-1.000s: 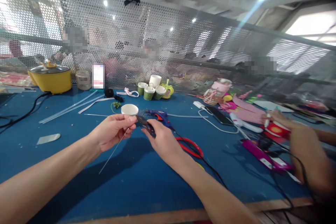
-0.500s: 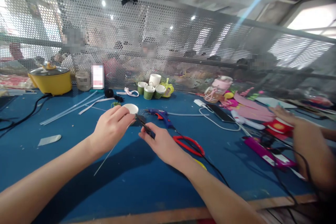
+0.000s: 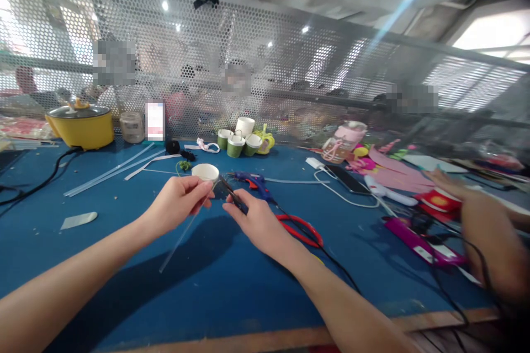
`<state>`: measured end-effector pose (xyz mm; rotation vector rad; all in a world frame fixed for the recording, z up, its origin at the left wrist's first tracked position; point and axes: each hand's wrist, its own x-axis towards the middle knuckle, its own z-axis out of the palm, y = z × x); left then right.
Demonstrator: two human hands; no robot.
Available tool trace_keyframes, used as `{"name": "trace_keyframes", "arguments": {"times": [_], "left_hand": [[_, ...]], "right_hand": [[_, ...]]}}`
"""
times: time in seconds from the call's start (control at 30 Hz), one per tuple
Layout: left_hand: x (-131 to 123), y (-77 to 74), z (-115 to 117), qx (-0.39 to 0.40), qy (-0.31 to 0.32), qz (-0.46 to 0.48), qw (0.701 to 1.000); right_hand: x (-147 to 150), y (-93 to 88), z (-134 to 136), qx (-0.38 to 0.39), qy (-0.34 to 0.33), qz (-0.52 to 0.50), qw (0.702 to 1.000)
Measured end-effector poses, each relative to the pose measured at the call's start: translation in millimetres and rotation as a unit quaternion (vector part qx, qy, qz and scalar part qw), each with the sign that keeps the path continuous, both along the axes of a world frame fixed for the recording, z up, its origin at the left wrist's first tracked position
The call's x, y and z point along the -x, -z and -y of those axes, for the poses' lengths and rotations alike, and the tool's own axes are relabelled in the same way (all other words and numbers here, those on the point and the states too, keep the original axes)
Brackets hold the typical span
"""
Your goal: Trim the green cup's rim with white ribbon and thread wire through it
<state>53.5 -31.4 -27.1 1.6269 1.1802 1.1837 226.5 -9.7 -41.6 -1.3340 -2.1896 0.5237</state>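
Observation:
My left hand point(image 3: 184, 198) pinches a thin clear plastic strip point(image 3: 179, 247) that hangs down towards the front of the table. Just behind its fingertips is a white-rimmed cup point(image 3: 205, 172), its lower part hidden by the hand. My right hand point(image 3: 254, 220) is closed on a slim dark tool point(image 3: 232, 193) whose tip points up and left, close to the cup's rim. Its exact kind is unclear. A red loop handle point(image 3: 302, 230) shows beside the right wrist; I cannot tell whether it joins the tool. Behind the right hand lies a blue glue gun point(image 3: 257, 185).
Small green cups point(image 3: 235, 146) stand at the back, before a perforated metal screen point(image 3: 273, 66). Left are a yellow electric pot point(image 3: 83, 127), a jar point(image 3: 132, 127) and clear strips point(image 3: 110, 171). A phone point(image 3: 346, 178), purple power strip point(image 3: 422, 240) and another person's arm point(image 3: 491, 226) are right.
My left hand has turned and lowered slightly, and the strip's lower end has swung right. My right hand has shifted slightly right, moving the dark tool's tip away from the left fingers.

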Motion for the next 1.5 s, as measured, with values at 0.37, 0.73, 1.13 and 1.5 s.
{"name": "trace_keyframes", "arguments": {"times": [0.37,0.73,1.13,1.5], "left_hand": [[4.4,0.7,-4.6,-0.391,-0.092,-0.268,0.876],[1.4,0.8,-3.9,0.107,0.019,0.079,0.991],[12.8,-13.1,-3.9,-0.494,-0.078,-0.354,0.790],[10.3,2.5,-6.6,-0.521,-0.121,-0.368,0.760]], "right_hand": [[3.7,-1.0,6.1,0.010,-0.008,0.023,1.000],[-0.9,3.3,-1.6,-0.032,0.005,0.009,0.999],[1.0,-4.4,4.8,0.052,0.004,-0.002,0.999],[1.4,-6.6,8.7,0.056,-0.019,-0.005,0.998]]}}
